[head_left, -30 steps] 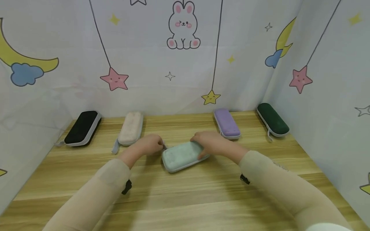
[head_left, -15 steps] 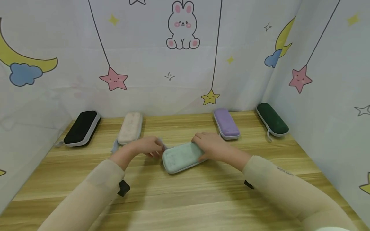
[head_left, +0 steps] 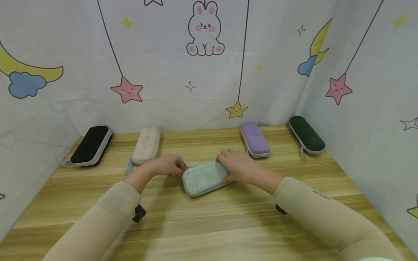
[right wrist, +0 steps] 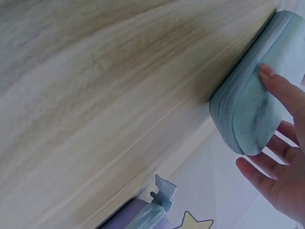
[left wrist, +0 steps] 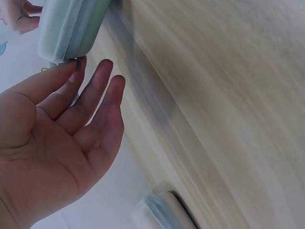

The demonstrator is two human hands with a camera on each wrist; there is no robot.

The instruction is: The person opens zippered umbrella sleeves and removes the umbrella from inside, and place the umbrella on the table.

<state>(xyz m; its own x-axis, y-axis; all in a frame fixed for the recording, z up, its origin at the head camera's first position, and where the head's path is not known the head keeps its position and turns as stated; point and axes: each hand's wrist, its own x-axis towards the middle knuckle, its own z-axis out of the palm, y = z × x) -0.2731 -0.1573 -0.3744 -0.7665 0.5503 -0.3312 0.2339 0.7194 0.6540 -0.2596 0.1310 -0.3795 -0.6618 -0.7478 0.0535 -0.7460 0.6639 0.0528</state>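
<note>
A mint-green zip case [head_left: 205, 178] lies on the table at the centre, its long side slightly angled. My right hand [head_left: 238, 166] grips the case's right end, thumb on the near side and fingers over the far side. In the right wrist view the thumb [right wrist: 281, 88] presses on the case's soft top. At the case's left end my left hand [head_left: 168, 165] pinches the small zipper pull [left wrist: 78, 63] between thumb and index finger. The other fingers of that hand are loosely bent. A greyish strap shows just behind the left fingertips in the head view.
Along the back of the wooden table [head_left: 209, 232] lie a black case [head_left: 90, 145], a cream case [head_left: 146, 145], a purple case [head_left: 255, 139] and a dark green case [head_left: 307, 134]. A white printed curtain [head_left: 163, 65] stands behind and at both sides.
My left hand has shifted slightly left and its fingers have loosened from a tighter curl while staying at the case's left end. The right hand keeps its grip; the case has barely moved.
</note>
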